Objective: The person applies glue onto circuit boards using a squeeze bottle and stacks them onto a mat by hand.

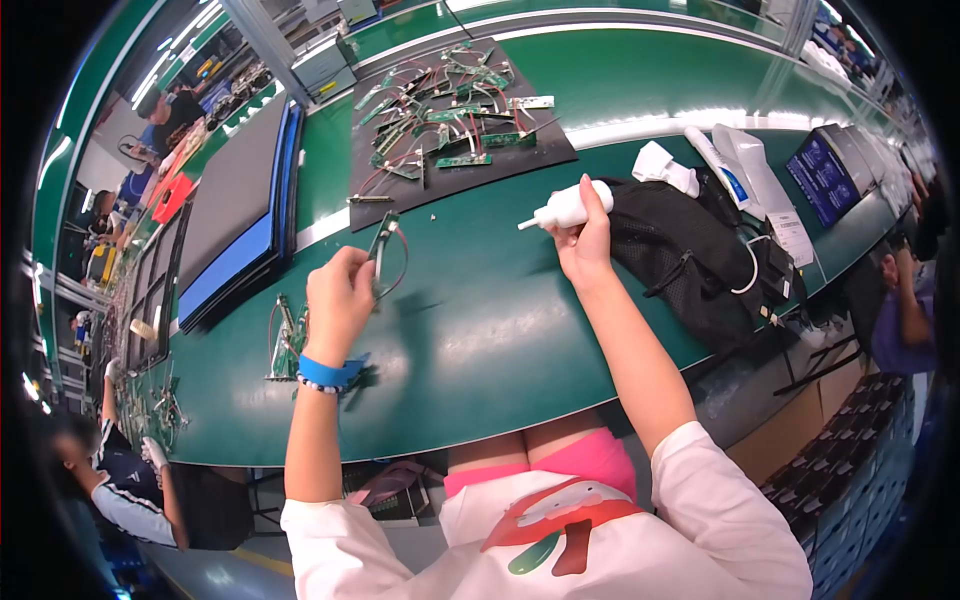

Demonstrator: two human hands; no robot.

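My left hand (341,295) pinches a small green circuit board (381,238) with a looped wire, raised over the green tabletop (480,320). In my right hand (586,240) is a white squeeze bottle (572,206), tilted so its thin nozzle points left toward the board, with a gap between them. Below and partly behind my left wrist lies a small group of wired circuit boards (287,335). Farther back, a dark mat (545,148) carries several more circuit boards (462,115) with red, white and black wires.
A black mesh bag (680,260) lies right of my right hand, near a white tube (716,165) and a blue box (828,175). Stacked black and blue foam sheets (240,215) stand at left. Co-workers sit at left (130,485) and right (905,310).
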